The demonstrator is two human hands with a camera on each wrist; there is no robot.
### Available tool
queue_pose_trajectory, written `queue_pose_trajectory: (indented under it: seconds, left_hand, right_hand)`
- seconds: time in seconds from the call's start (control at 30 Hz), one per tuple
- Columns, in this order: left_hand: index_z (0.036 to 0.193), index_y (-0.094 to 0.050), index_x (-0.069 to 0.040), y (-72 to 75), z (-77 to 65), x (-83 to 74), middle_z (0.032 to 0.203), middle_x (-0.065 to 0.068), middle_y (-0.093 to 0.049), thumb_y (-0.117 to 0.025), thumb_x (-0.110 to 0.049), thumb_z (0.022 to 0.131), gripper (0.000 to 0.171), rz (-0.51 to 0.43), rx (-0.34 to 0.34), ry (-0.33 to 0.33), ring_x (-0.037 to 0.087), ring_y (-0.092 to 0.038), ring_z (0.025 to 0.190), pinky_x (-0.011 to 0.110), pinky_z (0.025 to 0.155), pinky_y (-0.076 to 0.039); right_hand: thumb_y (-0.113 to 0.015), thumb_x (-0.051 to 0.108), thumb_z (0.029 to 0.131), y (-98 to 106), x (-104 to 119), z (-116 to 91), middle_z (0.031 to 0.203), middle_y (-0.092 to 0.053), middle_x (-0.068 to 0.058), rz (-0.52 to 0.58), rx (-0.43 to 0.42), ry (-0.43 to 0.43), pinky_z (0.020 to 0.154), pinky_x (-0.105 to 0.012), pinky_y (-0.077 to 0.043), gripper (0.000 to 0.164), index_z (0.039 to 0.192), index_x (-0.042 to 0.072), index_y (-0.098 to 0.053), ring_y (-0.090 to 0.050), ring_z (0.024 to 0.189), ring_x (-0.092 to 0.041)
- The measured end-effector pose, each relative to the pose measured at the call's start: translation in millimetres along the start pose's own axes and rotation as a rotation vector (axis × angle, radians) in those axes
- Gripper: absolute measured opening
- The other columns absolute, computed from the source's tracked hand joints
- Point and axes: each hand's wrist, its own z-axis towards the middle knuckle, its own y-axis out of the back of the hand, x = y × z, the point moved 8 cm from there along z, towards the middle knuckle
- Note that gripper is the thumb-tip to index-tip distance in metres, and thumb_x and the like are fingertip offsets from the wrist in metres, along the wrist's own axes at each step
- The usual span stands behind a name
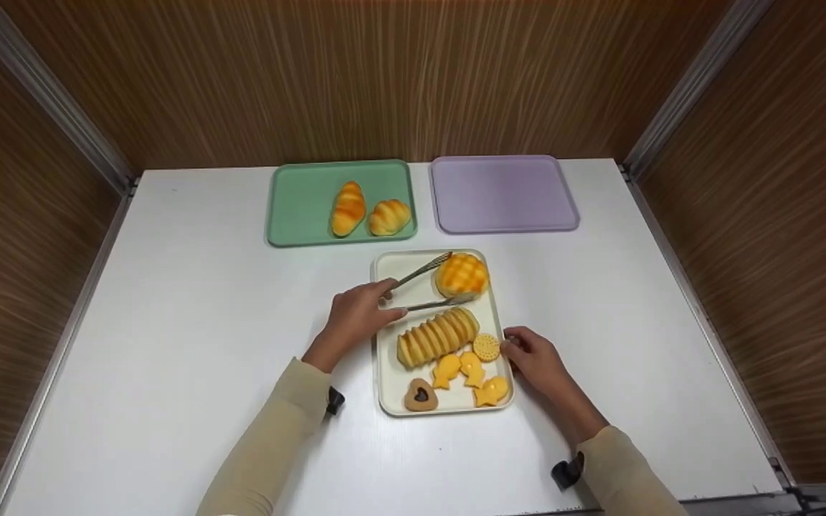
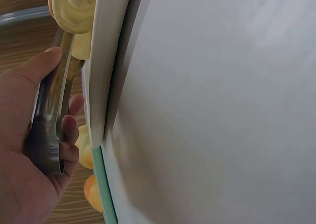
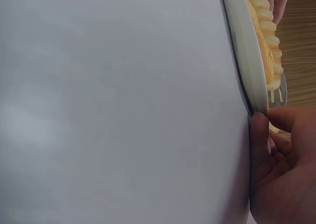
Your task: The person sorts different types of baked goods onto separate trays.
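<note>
My left hand (image 1: 360, 313) grips metal tongs (image 2: 45, 120) over the left side of a cream tray (image 1: 413, 405). The two arms of the tongs are spread to either side of a round, criss-cross bun (image 1: 463, 275) at the tray's far end. With thumb and fingers, my right hand (image 1: 536, 362) pinches the tray's right rim. Below the tongs on this tray lie a ridged loaf (image 1: 438, 337), a round cracker (image 1: 486, 347), several fish-shaped biscuits (image 1: 446, 370) and a heart-shaped cookie (image 1: 421, 395). Whether the tongs touch the bun is hard to tell.
Behind the cream tray, a green tray (image 1: 298, 204) bears a long croissant (image 1: 348, 209) and a smaller roll (image 1: 389, 217). To its right lies a purple tray (image 1: 505, 193). Wood-grain panels (image 1: 413, 79) enclose the white table (image 1: 191, 301) at the back and both sides.
</note>
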Motion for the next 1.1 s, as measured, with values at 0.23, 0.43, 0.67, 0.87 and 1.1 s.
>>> queue_pose_trajectory:
  seconds: [0.23,0.43,0.67,0.87,1.1]
  left_hand:
    - [0.132,-0.064,-0.021,3.1,-1.7,4.9,0.108,-0.003,-0.074,-0.073,-0.052,0.087,0.055,-0.041,-0.007,0.029,0.023,-0.068,0.102,0.051,0.089,-0.047]
    - [0.129,-0.066,-0.021,6.5,-4.2,6.9,0.104,-0.003,-0.074,-0.073,-0.052,0.087,0.053,-0.048,-0.035,0.026,0.024,-0.069,0.098,0.051,0.087,-0.048]
    - [0.125,-0.067,-0.017,11.7,-6.9,5.3,0.102,-0.001,-0.074,-0.073,-0.050,0.088,0.050,-0.043,-0.080,-0.012,0.020,-0.066,0.086,0.049,0.078,-0.049]
    - [0.126,-0.067,-0.018,16.9,-10.6,8.6,0.101,-0.003,-0.075,-0.073,-0.050,0.088,0.050,-0.038,-0.106,-0.010,0.020,-0.067,0.088,0.047,0.077,-0.050]
    - [0.124,-0.067,-0.018,29.8,-16.6,17.0,0.099,-0.003,-0.074,-0.073,-0.047,0.089,0.046,-0.067,-0.148,-0.002,0.019,-0.060,0.076,0.043,0.072,-0.047]
  right_hand:
    - [-0.062,0.015,0.099,-0.9,2.3,-0.2,0.096,-0.061,-0.008,0.003,0.003,0.010,0.066,-0.023,-0.050,0.029,0.125,0.001,-0.064,-0.058,0.076,-0.014]
    - [-0.061,0.013,0.100,-0.2,3.9,0.0,0.094,-0.061,-0.009,-0.009,-0.003,0.022,0.064,-0.023,-0.049,0.028,0.124,0.000,-0.064,-0.058,0.074,-0.013]
    - [-0.062,0.012,0.099,0.1,3.6,0.4,0.092,-0.061,-0.009,0.001,-0.018,0.026,0.064,-0.023,-0.048,0.025,0.122,0.000,-0.065,-0.057,0.073,-0.013]
    - [-0.062,0.015,0.100,-0.6,2.7,0.0,0.095,-0.061,-0.009,0.000,-0.013,0.013,0.063,-0.022,-0.048,0.028,0.124,0.000,-0.065,-0.056,0.074,-0.013]
    - [-0.062,0.015,0.099,-0.6,1.1,-0.5,0.094,-0.061,-0.009,0.006,-0.015,0.006,0.064,-0.022,-0.048,0.028,0.123,0.001,-0.065,-0.057,0.074,-0.012]
